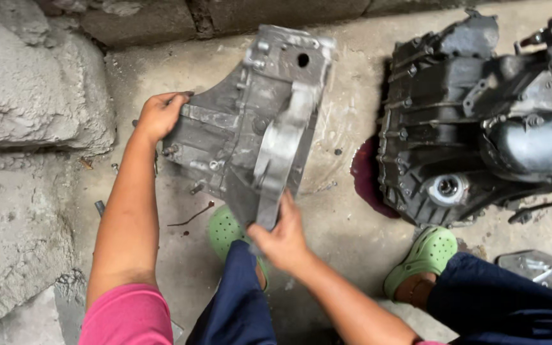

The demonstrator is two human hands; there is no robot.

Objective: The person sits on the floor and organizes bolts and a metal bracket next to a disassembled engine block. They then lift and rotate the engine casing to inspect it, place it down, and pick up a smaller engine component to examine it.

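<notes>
- Here, at the far left, rough stone blocks (27, 96) border the concrete floor (346, 217), and small bolts (196, 188) and a thin bent wire (193, 216) lie scattered on the floor beside them.
- The left hand (159, 115) reaches out from a pink sleeve (126, 316); its fingers (177, 97) are curled over the left edge of the grey metal housing (250, 128), holding it.
- The grey metal housing is a cast, dusty cover, tilted and held up off the floor between the two hands, in the middle of the view above a green perforated clog (225, 230).
- The right hand (282, 239) grips the housing's lower end, its fingers (287, 203) closed around the pale raised rib (282, 153) that runs down the casting.
- Just right of the housing, a dark red puddle (365, 176) stains the floor.
- Touching that puddle's edge, a large black gearbox body (474, 121) sits on the floor, well apart from the housing, with a round shaft opening (446, 187) facing the camera.
- Below it, a second green clog (428, 252) and dark blue trousers (506, 300) show.
</notes>
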